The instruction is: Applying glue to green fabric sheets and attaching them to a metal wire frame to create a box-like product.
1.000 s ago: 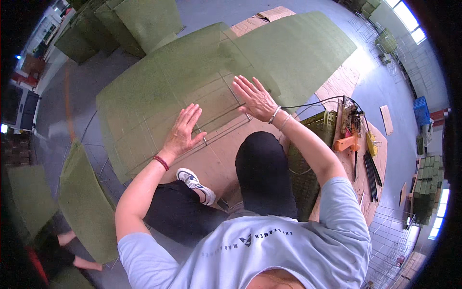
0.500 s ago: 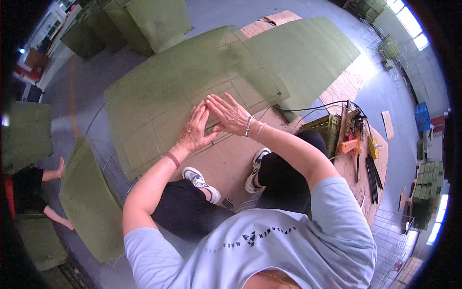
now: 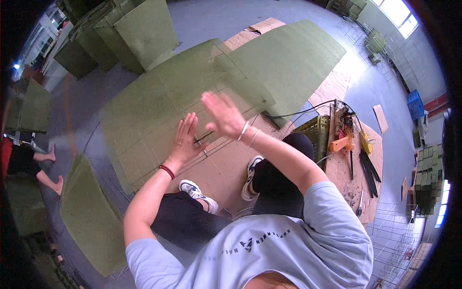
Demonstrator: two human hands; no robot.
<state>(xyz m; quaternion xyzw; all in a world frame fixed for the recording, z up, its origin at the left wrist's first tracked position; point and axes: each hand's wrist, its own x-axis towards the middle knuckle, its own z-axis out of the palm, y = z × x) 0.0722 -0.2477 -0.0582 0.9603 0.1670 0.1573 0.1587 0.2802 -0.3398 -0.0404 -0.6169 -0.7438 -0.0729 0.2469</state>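
A green mesh sheet lies before my feet, with wire grid lines showing faintly through it. My left hand rests flat near the sheet's near edge, fingers stretched and holding nothing. Beside it, my right hand is smeared by motion, its fingers straight and apart, with nothing seen in them. Whether the right palm touches the mesh I cannot tell. Thin metal rods run along the near edge, partly hidden under both hands. Cardboard lies below, and another green sheet overlaps at the far right.
At my right, an orange-handled tool, a yellow tool and black strips lie on cardboard. A black cable curves past them. Green panels stand at the far left. Another person's bare legs show at left.
My hands were together at the fingertips; they have parted, the left shifting down a little and the right lifting or sweeping. The whole view has also shifted slightly.
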